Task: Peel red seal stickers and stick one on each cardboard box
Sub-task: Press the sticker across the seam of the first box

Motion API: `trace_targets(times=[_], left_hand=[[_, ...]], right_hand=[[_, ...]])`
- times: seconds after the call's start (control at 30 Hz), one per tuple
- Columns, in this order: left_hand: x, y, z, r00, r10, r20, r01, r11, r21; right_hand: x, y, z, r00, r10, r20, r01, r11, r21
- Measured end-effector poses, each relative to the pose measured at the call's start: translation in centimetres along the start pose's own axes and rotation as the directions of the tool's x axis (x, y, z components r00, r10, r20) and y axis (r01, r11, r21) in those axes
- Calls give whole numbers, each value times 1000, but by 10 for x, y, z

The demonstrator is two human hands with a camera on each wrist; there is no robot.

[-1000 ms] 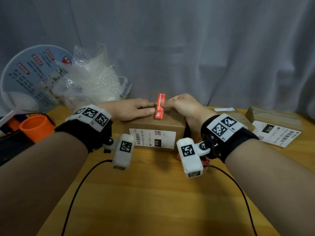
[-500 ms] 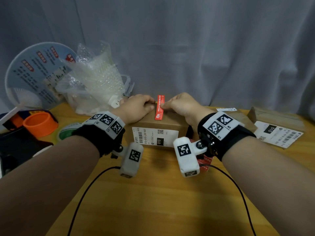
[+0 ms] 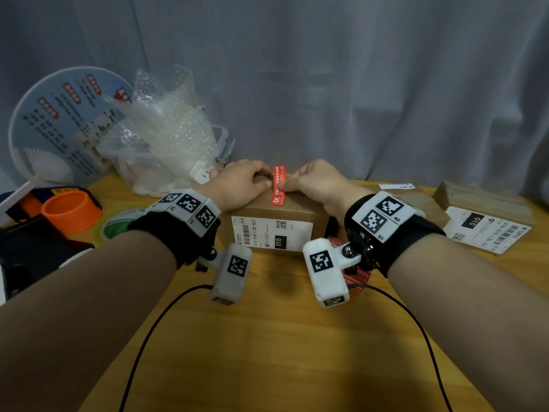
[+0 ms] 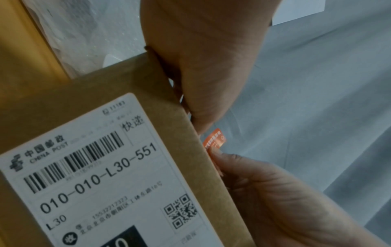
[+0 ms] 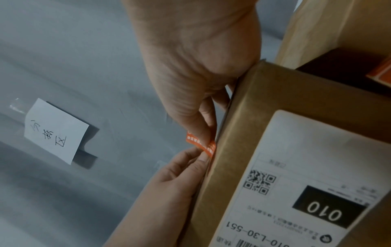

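A brown cardboard box (image 3: 300, 209) with a white shipping label stands mid-table. A red seal sticker (image 3: 278, 185) lies along its top, with the far end rising past the back edge. My left hand (image 3: 261, 184) rests on the box top left of the sticker, fingers curled, fingertips pinching its edge. From the right, my right hand (image 3: 289, 183) pinches the sticker with thumb and forefinger. The left wrist view shows the sticker (image 4: 214, 139) between my left hand (image 4: 203, 120) and right hand (image 4: 220, 158). In the right wrist view, right hand (image 5: 203, 130) and left hand (image 5: 196, 160) meet on the sticker (image 5: 198, 142).
Two more cardboard boxes (image 3: 487, 200) (image 3: 416, 197) lie at the right. A red sticker sheet (image 3: 356, 275) sits under my right wrist. An orange roll (image 3: 71, 211), green tape (image 3: 121, 223), bubble wrap (image 3: 160, 135) and a fan (image 3: 62, 123) crowd the left. Black cables (image 3: 154, 331) cross the near table.
My left hand's fingers went from stretched out to curled beside the sticker, and the left arm moved in toward the box. The right hand stayed on the sticker.
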State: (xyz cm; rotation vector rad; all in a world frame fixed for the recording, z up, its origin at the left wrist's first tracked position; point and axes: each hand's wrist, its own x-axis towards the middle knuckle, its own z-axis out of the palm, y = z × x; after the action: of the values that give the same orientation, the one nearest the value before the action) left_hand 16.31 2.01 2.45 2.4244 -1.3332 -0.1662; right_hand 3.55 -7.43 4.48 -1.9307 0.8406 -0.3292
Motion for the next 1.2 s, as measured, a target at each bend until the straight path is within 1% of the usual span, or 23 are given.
trace_targets(times=[0.1,0.27,0.33,0.47,0.57,0.67,0.77,0.87,0.93,1.03,1.13,1.2], left_hand=[[-1,0,0,1000,-1,5,1,1000,1],[-5,5,-4,999,-27,21,28,999,-33],[-7,6,-6,998,-22,65,23,1000,-16],[-10,5,-9,987,38,157,-55,993,103],[-9,4,-13,975,60,212,-81,992,94],[-8,4,-16,965,64,256,-81,995,59],[-8,3,-16,963,65,261,-77,996,36],[-8,3,-13,973,67,219,-74,997,25],[-7,3,-12,979,72,191,-77,997,17],[-5,3,-12,972,78,221,-76,997,-19],[-4,2,-13,969,75,237,-70,997,-27],[-4,2,-12,970,76,230,-73,997,-18]], right_hand=[[0,2,2,1000,-24,5,24,999,-46],[7,9,8,998,-48,-29,45,992,-116],[7,9,7,998,-56,-27,52,990,-131],[5,10,2,995,-93,21,95,991,-90],[5,11,1,993,-112,25,114,989,-92],[7,12,0,990,-141,28,143,984,-108],[9,14,-1,986,-161,45,166,977,-132],[10,12,-3,986,-146,76,155,979,-130],[12,11,-3,988,-138,75,148,978,-146],[15,10,-1,988,-142,67,152,973,-175],[19,13,0,982,-183,35,187,968,-167],[24,16,2,980,-198,-27,189,962,-197]])
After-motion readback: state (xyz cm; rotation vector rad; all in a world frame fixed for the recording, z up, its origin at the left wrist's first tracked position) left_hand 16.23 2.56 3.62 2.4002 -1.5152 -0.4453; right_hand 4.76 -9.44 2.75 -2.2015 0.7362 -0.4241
